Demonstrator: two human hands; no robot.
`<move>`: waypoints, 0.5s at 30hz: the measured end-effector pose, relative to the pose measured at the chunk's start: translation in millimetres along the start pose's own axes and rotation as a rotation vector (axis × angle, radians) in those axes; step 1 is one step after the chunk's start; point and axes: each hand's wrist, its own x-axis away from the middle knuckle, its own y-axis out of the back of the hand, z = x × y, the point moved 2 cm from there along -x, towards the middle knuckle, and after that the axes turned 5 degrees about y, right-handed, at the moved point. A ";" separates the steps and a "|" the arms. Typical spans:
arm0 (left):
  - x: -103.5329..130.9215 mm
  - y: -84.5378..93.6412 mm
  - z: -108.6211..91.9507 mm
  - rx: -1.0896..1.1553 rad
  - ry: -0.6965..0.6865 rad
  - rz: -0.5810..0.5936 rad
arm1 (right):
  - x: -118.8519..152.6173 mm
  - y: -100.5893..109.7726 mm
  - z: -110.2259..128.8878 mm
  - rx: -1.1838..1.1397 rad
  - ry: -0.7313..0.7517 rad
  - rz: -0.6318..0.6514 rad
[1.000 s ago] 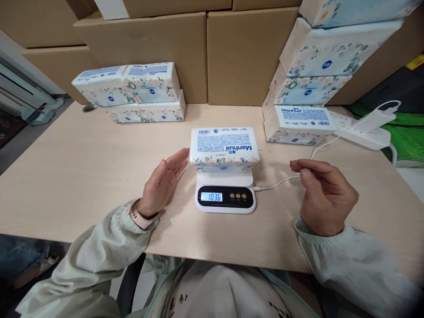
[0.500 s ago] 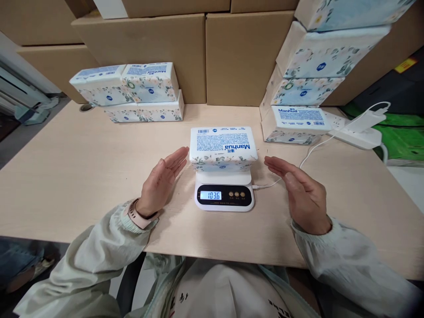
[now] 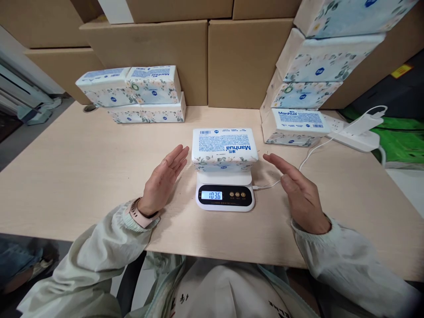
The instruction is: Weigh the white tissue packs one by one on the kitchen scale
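A white and blue tissue pack (image 3: pixel 224 148) with floral sides lies on a white digital scale (image 3: pixel 225 178), its printed face up. The lit display reads 103.6. My left hand (image 3: pixel 164 179) is just left of the pack, empty, fingers stretched out and not touching it. On the other side my right hand (image 3: pixel 303 193) is held off the pack, also empty, with its fingers extended. A white cable (image 3: pixel 266 186) plugs into the scale's right side.
Stacked tissue packs (image 3: pixel 154 88) stand at the back left, and a taller stack (image 3: pixel 327 59) at the back right. Beside that lies a white power strip (image 3: pixel 361 138). Cardboard boxes (image 3: pixel 250 62) line the table's (image 3: pixel 89 176) far edge. A person's leg (image 3: pixel 16 265) shows at lower left.
The view has shifted slightly. Both hands stay beside the pack with barely any movement, and the display reading is the same.
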 end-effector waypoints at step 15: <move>-12.8 -22.0 -0.9 -0.181 -0.047 0.165 | -40.7 -32.1 11.7 -0.189 -0.040 0.237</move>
